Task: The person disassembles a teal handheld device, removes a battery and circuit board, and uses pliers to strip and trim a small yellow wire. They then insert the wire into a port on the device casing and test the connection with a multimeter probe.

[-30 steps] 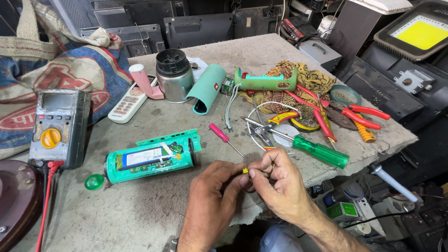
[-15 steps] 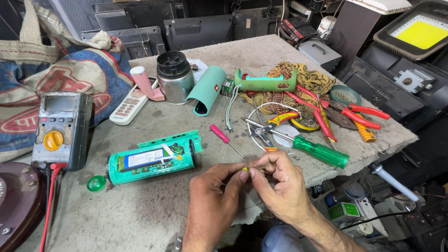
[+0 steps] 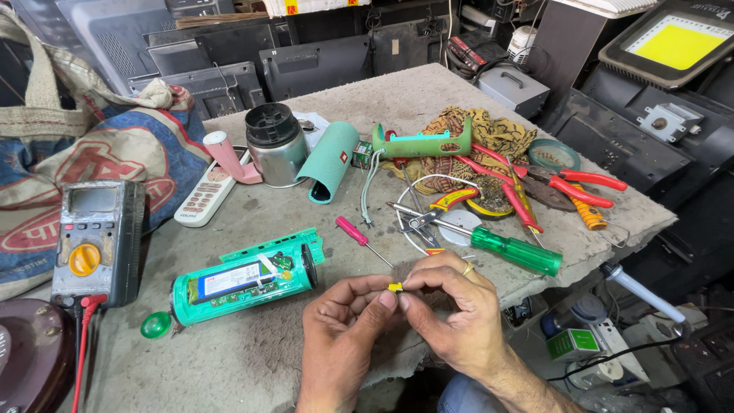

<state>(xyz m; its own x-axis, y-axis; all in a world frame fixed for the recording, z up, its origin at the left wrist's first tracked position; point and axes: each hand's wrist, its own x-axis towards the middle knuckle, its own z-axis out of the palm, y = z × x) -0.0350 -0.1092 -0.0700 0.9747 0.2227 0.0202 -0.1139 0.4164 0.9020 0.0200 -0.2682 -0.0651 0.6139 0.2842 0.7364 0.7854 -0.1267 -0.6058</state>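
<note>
Speaker core [image 3: 243, 281] lay stripped out of its sleeve [image 3: 327, 161] at lower left, reassembly not begun; left hand [image 3: 345, 330] and right hand [image 3: 453, 306] both pinched a small yellow part [image 3: 394, 287] at bottom centre.

- Rough grey slab bench [image 3: 428, 95].
- Left edge: multimeter [image 3: 95, 241], bag [image 3: 92, 164].
- Middle: teal speaker core [image 3: 241, 279], remote [image 3: 205, 195], metal cup [image 3: 275, 145], fabric sleeve [image 3: 327, 160], pink screwdriver [image 3: 359, 237].
- Right edge: green screwdriver [image 3: 505, 248], red pliers [image 3: 577, 187], cloth [image 3: 474, 138].
</note>
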